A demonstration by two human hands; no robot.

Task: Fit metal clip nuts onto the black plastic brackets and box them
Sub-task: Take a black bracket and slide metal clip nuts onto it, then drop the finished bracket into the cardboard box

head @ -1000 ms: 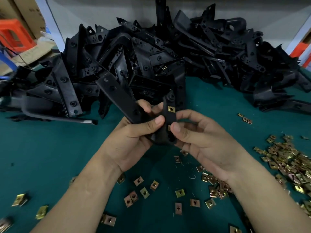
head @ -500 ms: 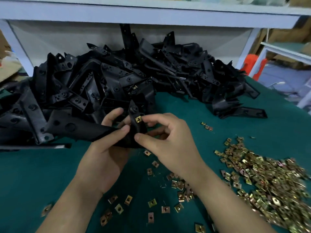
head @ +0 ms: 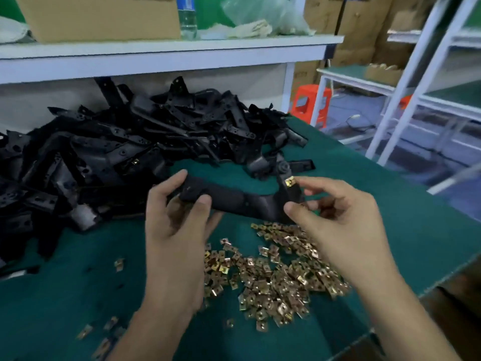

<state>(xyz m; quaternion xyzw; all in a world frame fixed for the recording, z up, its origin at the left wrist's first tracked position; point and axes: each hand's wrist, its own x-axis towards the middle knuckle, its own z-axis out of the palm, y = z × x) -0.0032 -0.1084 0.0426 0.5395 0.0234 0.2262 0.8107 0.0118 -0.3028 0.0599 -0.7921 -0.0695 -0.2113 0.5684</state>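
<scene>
My left hand (head: 179, 217) grips one end of the black bracket (head: 247, 201), fingers curled over its top edge and thumb (head: 203, 202) pressed flat on the near face; the bracket runs as a long, matt, slightly textured bar from those fingers across to my right hand (head: 338, 225), where it bends sharply upward into a short arm with a round boss at the top; a brass-coloured clip nut (head: 289, 181) sits clipped on that upright arm, square with a dark hole in its middle, just beside my right forefinger's tip; my right thumb presses against the bend below it, so that hand pinches the upright arm, its other fingers curled loosely behind; under both wrists lies the heap of clip nuts (head: 273, 277), gold and scattered on the green mat (head: 390, 204); beyond my left fingers spreads the pile of brackets (head: 130, 152), black and tangled, one of them showing a nut.
</scene>
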